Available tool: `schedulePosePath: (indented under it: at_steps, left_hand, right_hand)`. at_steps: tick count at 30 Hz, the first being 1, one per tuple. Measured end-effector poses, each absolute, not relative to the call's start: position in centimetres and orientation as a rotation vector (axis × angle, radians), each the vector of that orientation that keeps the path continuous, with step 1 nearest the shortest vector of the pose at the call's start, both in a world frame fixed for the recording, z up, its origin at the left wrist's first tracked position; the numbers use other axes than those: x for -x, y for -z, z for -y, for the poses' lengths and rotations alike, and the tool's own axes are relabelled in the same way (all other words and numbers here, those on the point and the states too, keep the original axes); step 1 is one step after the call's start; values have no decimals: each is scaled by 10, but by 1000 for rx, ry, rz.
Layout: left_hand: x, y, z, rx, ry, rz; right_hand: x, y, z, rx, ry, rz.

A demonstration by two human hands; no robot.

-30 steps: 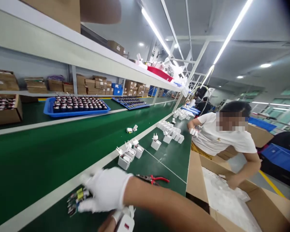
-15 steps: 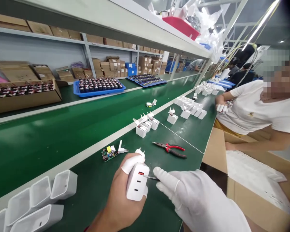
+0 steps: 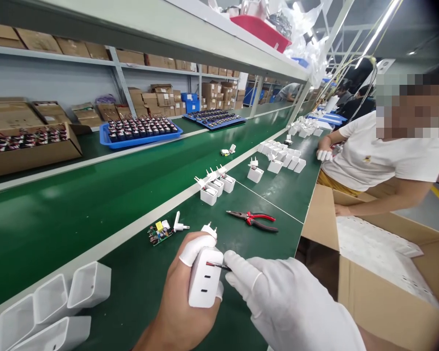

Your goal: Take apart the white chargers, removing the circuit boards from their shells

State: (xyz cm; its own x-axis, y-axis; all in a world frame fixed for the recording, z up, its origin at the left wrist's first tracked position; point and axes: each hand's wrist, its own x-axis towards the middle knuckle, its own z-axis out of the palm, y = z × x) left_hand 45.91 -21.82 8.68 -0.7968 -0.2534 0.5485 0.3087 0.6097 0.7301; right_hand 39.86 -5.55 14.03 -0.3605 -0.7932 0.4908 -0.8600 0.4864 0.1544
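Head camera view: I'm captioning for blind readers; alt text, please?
Left hand holds a white charger; gloved right hand holds a thin tool at its top port. Needle-nose pliers and a circuit board lie on the green table beyond.

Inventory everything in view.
Bench: 1, green, centre
Belt: 1, green, left of bench
Charger: 1, white, front centre
Thin tool: 1, dark, at charger
Pliers: 1, red and black, on bench
Circuit board: 1, green, on bench, beyond charger
Loose part: 1, whitish, on belt
Cases: 5 or more, white, front left; others along bench
Parts trays: 2, blue, beyond belt
Cartons: many, brown, left, right, back
Bin: 1, red, on overhead shelf
People: several, nearest in white, right
Left hand: 1, white finger covers, around charger
Right hand: 1, white-gloved, holding thin tool
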Motion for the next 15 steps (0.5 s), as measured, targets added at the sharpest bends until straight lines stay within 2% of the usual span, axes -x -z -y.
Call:
schedulePosePath:
  at_steps: [5, 15]
  left_hand:
    - [-460, -92, 218, 120, 1203, 2199]
    - [-455, -85, 216, 43, 1272, 2152]
  right_hand:
    - [-402, -141, 49, -1395, -197, 2259]
    - [-405, -137, 52, -1349, -4, 2492]
